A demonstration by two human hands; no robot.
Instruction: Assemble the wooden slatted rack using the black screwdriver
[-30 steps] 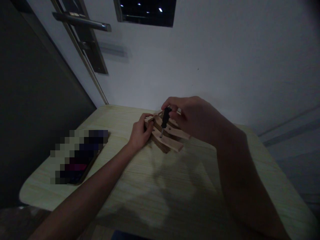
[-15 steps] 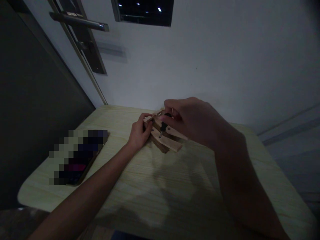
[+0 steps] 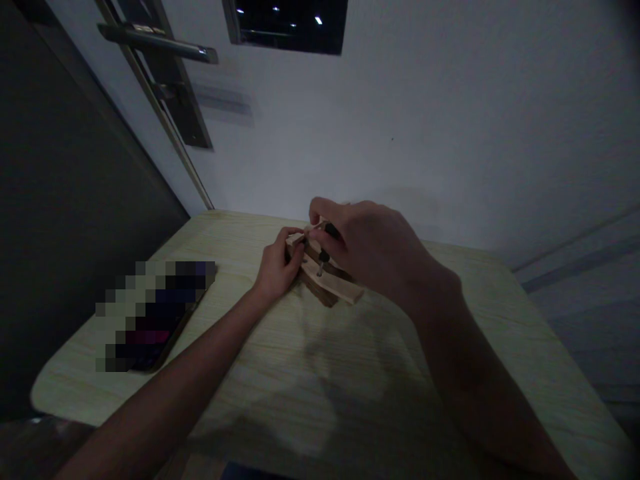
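A small wooden assembly of light and darker strips rests on the table near the wall. My left hand is closed around its left end, thumb on top. In my right hand is a short black-handled screwdriver, held by thumb and fingers from above. Its metal shaft points down, and the tip meets the light strip at a screw or hole. My right hand hides the back and right parts of the assembly and much of the handle.
The pale wood-grain table stands against a white door with a metal lever handle. A phone, partly pixelated, lies on the left of the table. A dark panel rises at far left.
My right hand has shifted left and turned over the screwdriver, covering more of its handle. The tip stays at the same spot. My left hand and the wooden assembly look unmoved.
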